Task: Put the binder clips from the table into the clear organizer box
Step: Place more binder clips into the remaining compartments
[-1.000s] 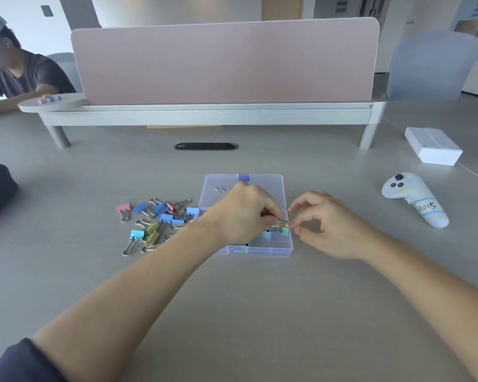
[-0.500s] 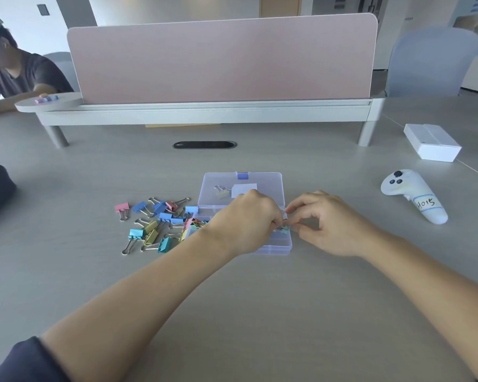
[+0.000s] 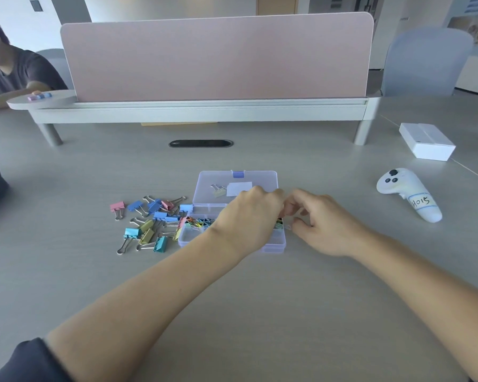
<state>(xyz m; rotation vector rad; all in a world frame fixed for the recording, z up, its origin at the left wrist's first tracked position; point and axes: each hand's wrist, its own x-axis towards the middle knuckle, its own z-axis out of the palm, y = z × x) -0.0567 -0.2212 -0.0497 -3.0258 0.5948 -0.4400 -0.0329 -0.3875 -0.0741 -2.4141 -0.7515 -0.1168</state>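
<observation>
Left hand (image 3: 249, 216) and right hand (image 3: 324, 226) meet, fingers curled, at the 3 o'clock edge of the clear organizer box (image 3: 189, 239); binder clips (image 3: 149, 224) lie at its 9 o'clock.

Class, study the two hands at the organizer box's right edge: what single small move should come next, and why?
Probably let go, dropping the binder clip into the clear organizer box: the right hand and left hand meet at it over the right-hand compartment, and loose clips wait on the table.

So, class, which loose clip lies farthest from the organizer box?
The pink clip at the pile's far left; all other loose clips lie nearer the box.
</observation>
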